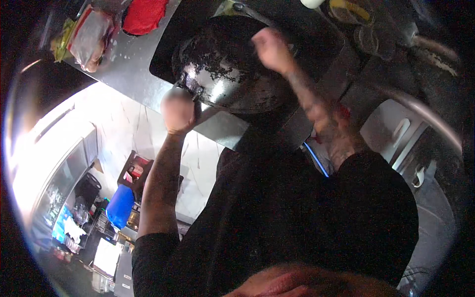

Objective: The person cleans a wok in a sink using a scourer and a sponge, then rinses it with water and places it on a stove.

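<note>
A large dark wok (230, 74) with a shiny, patchily blackened surface lies before me over the cooking area. My left hand (179, 110) is closed at its near left edge, around what looks like its handle; the grip is partly hidden. Above the wok's right side is my right hand (272, 50), curled and motion-blurred. A metal utensil (254, 14) with a long handle reaches from the far edge towards that hand. Whether the fingers hold it is not clear. The wok's right part lies in deep shadow.
On the steel counter (130, 70) at left are a red cloth-like item (144, 16) and a plastic bag (92, 39) with contents. Round containers (350, 11) stand at the far right. A blue object (120, 206) and a dark crate (136, 170) are lower left.
</note>
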Demonstrator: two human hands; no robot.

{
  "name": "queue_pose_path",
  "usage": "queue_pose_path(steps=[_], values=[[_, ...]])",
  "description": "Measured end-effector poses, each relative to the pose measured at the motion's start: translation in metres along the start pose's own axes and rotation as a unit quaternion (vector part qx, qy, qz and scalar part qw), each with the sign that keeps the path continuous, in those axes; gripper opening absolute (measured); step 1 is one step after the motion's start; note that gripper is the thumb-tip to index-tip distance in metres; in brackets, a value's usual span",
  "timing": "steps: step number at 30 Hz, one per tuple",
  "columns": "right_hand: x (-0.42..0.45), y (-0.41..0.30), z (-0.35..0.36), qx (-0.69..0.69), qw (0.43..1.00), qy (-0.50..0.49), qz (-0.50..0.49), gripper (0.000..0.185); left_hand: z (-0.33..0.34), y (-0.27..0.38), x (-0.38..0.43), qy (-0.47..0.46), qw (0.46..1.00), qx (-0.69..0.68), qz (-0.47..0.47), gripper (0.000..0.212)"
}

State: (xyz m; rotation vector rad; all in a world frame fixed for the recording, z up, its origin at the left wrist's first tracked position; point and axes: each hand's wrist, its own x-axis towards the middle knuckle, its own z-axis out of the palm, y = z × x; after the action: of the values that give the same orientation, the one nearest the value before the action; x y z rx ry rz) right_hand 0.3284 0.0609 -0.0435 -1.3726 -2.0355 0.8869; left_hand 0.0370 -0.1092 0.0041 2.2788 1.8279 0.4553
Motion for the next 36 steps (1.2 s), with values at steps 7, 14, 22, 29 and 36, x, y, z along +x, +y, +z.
queue_pose_path(steps=[7,14,22,29,36], values=[[-0.02,-0.064,-0.004,-0.013,0.986,0.05,-0.157,0.005,0.003,-0.004,0.002,0.023,1.0,0.002,0.015,0.016],[0.009,0.037,-0.006,-0.049,0.996,0.027,0.072,0.009,0.006,-0.002,0.007,0.016,0.999,0.005,0.031,0.016],[-0.031,0.053,-0.016,-0.022,0.995,0.091,0.024,0.006,0.002,0.0,0.009,0.03,0.999,0.02,0.037,0.013],[-0.042,-0.041,-0.011,-0.014,0.984,0.019,-0.177,0.005,0.002,-0.007,-0.004,0.008,1.0,0.011,0.014,0.014],[0.011,0.004,0.002,-0.096,0.993,0.03,-0.065,0.007,0.001,0.0,0.006,0.013,1.0,0.015,0.019,0.014]])
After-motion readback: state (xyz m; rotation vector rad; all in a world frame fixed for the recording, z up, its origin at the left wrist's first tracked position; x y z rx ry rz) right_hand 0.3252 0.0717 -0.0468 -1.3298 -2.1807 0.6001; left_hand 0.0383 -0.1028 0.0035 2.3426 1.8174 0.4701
